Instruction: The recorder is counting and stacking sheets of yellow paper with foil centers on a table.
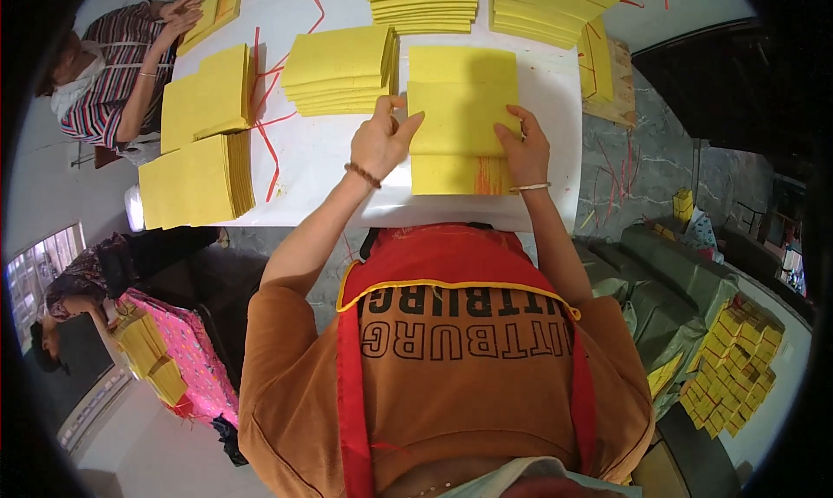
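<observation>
Yellow paper sheets [460, 121] lie in front of me on the white table, in overlapping layers that step toward me. Red marks show on the lowest layer at its near right corner. At the left edge is my left hand [380, 142], its thumb tip over the paper and its index finger bent and apart from the thumb. My right hand [527, 148] touches the right edge, thumb and index finger spread on top. Undersides of both hands are hidden. Just left of the sheets stands a yellow paper stack [338, 64] with fanned layers.
More yellow stacks stand at the far side [423, 3] and left edge [195, 181] of the white table [330, 177]. Red strips [269, 160] lie between them. A person in a striped shirt [130, 55] handles paper at left. Tied yellow bundles [733, 368] are piled lower right.
</observation>
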Demonstrator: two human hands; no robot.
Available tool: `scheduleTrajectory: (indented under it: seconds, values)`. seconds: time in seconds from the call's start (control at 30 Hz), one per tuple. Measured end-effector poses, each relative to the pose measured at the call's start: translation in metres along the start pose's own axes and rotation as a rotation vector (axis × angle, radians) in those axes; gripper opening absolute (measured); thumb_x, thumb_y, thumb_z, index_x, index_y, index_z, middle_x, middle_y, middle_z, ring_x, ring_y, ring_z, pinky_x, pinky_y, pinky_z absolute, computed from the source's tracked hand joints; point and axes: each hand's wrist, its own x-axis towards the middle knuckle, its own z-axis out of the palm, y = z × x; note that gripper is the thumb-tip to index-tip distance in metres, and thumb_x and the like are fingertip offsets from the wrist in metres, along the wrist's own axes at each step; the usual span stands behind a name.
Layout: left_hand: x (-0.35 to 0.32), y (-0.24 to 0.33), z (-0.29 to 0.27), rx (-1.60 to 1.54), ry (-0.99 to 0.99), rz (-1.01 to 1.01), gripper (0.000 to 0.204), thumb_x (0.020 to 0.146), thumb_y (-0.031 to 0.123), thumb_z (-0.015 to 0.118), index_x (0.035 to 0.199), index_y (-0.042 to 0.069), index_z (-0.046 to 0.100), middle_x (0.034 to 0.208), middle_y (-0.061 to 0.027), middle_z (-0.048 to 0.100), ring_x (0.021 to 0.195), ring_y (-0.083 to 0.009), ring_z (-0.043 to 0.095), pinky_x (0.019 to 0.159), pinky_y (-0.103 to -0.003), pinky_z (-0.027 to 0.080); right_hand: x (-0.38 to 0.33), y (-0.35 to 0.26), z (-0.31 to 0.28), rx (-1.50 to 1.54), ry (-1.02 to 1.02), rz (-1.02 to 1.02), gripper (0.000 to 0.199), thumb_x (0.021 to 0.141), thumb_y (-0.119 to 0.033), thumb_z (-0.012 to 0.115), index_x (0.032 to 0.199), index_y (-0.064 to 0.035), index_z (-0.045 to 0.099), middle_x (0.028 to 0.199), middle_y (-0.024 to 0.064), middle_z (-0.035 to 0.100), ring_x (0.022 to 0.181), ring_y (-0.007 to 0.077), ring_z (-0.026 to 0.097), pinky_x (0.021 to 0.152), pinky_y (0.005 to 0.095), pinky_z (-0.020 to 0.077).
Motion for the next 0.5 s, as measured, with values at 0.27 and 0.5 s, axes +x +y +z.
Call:
scheduleTrajectory:
  seconds: [0.27, 0.5]
  values:
    - [-0.003, 0.031, 0.041, 0.557, 0.052, 0.788, 0.043, 0.081, 0.028, 0.059, 0.120, 0.012, 0.050, 0.122, -0.0162, 0.046, 0.117, -0.0317, 0.039, 0.093, -0.043, 0.033, -0.003, -0.007, 0.004, -0.039, 0.039, -0.032, 0.035, 0.075, -0.013, 0.065, 0.108, -0.0042, 0.056, 0.090, 0.0132, 0.063, 0.081, 0.0216, 0.061, 0.073, 0.0298, 0.0462]
    - [0.000, 0.008, 0.058, 0.717, -0.017, 0.718, 0.054, 0.084, 0.039, 0.052, 0.131, 0.016, 0.039, 0.137, -0.0163, 0.031, 0.127, -0.0341, 0.026, 0.102, -0.048, 0.022, -0.017, -0.016, 0.001, -0.412, 0.097, -0.242, 0.055, 0.073, -0.018, 0.068, 0.123, -0.0086, 0.045, 0.121, 0.0154, 0.048, 0.108, 0.0266, 0.050, 0.084, 0.0353, 0.0430]
